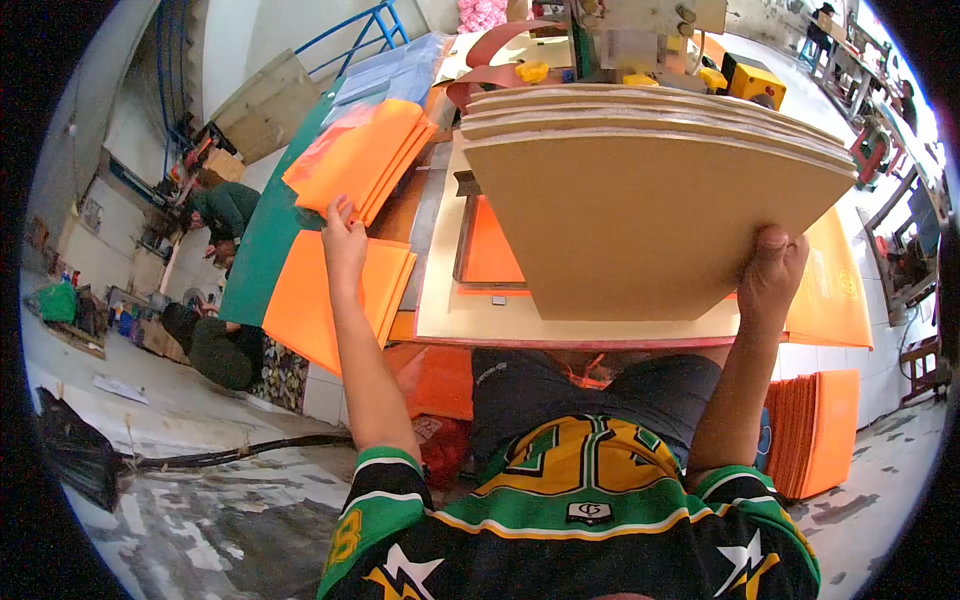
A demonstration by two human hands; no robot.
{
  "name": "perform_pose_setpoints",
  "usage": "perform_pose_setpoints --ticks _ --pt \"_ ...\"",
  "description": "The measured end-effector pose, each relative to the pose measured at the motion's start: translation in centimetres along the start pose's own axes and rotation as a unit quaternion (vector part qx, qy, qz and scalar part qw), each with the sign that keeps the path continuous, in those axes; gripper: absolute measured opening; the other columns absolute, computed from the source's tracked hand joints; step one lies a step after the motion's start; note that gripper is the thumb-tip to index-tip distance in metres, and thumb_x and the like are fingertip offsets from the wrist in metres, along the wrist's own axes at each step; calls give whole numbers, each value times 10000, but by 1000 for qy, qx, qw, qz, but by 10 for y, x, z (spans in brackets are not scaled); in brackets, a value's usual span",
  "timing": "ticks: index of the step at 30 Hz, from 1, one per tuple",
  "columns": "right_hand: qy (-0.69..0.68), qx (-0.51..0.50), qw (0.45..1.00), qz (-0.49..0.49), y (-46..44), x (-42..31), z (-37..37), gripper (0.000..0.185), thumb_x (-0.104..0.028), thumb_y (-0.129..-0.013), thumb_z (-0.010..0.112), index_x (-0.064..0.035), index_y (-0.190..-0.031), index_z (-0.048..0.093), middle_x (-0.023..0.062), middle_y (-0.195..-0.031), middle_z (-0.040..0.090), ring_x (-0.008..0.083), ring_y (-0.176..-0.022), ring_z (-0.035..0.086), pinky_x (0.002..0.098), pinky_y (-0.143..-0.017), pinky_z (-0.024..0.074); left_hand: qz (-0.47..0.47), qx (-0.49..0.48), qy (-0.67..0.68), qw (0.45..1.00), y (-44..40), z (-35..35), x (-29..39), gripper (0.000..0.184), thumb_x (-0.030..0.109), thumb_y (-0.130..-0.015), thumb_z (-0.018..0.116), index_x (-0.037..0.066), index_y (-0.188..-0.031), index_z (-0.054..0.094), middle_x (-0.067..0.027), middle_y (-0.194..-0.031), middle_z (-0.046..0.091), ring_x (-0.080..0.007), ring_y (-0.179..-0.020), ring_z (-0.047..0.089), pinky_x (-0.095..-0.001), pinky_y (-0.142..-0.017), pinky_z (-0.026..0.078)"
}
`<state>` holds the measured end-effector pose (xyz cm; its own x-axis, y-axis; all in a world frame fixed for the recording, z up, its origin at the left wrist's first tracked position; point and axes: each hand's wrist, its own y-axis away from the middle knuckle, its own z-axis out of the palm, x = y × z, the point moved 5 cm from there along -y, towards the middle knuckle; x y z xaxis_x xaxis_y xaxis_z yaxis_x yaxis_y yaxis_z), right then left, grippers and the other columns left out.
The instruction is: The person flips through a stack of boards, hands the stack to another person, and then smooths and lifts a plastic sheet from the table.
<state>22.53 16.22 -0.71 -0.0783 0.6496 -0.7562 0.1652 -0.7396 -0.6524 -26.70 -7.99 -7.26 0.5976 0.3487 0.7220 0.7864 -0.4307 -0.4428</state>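
My right hand grips the lower right corner of a stack of thick tan boards, with the thumb on the front face and the other fingers hidden behind. The boards stand tilted over the worktable, their layered edges uppermost. My left hand is closed at the lower corner of a bundle of folded orange sheets, which is raised at an angle. Just below that hand lies a second orange stack. Partly behind the boards, an orange sheet lies inside a dark frame on a cream board.
A machine stands behind the boards, with a yellow box beside it. A green surface extends along the left. More orange stacks stand at lower right. Other people are low down at the left.
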Motion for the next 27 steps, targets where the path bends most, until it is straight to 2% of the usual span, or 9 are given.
perform_pose_setpoints --ticks 2,3,8,12,14,21,24,26,27 --pt "0 -1 1000 4 2 2 0 750 -674 -795 457 42 -1006 539 76 -946 568 161 -901 507 306 -797 400 57 7 -103 993 -7 7 -19 401 27 -799 448 40 -1198 412 -156 -1253 523 -276 -1081 515 -362 -855 416" --pt "7 7 1000 5 2 5 -3 750 -672 -795 459 44 -1005 539 75 -943 571 161 -896 511 308 -794 404 56 5 -103 993 -4 8 -14 401 27 -799 448 40 -1198 412 -156 -1253 523 -276 -1081 515 -362 -855 416" --pt "4 21 1000 11 1 15 -6 751 -668 -781 487 46 -1007 543 76 -945 581 161 -893 522 310 -794 414 34 56 -222 973 9 5 10 446 34 -775 442 95 -1213 381 -76 -1197 573 -288 -1076 485 -507 -871 333" --pt "-26 12 1000 8 1 20 -8 761 -666 -759 523 48 -1020 541 80 -963 581 163 -909 527 312 -811 415 21 95 -211 973 24 1 27 433 45 -776 447 104 -1200 379 -65 -1159 588 -285 -1080 487 -517 -852 335" --pt "-30 12 999 13 1 20 -8 764 -666 -753 533 48 -1025 539 79 -965 581 165 -911 529 313 -815 415 -38 70 -223 972 26 5 17 430 31 -773 450 107 -1189 373 -49 -1136 595 -288 -1071 493 -520 -844 328" --pt "-52 21 998 30 3 14 -3 745 -655 -762 537 46 -1014 539 75 -958 580 157 -895 530 301 -793 421 4 112 -218 969 33 3 32 419 22 -777 444 107 -1181 376 -74 -1119 602 -277 -1059 512 -524 -848 309" --pt "-52 3 998 38 3 16 -5 731 -661 -768 524 38 -977 549 65 -927 582 147 -865 529 291 -760 424 -8 81 -216 973 36 10 36 425 32 -790 447 108 -1201 373 -93 -1131 597 -266 -1063 519 -522 -860 296" --pt "-33 8 999 35 3 16 -5 743 -688 -760 504 33 -931 556 50 -878 579 135 -831 522 287 -727 422 -81 -24 -210 974 37 25 15 444 40 -801 456 113 -1229 366 -86 -1121 600 -258 -1048 536 -521 -871 286" --pt "-29 14 999 29 1 11 -5 743 -688 -760 504 33 -931 556 50 -878 579 135 -831 522 287 -727 422 -75 -24 -204 976 39 29 17 444 40 -801 456 113 -1229 366 -86 -1121 600 -258 -1048 536 -521 -871 286"
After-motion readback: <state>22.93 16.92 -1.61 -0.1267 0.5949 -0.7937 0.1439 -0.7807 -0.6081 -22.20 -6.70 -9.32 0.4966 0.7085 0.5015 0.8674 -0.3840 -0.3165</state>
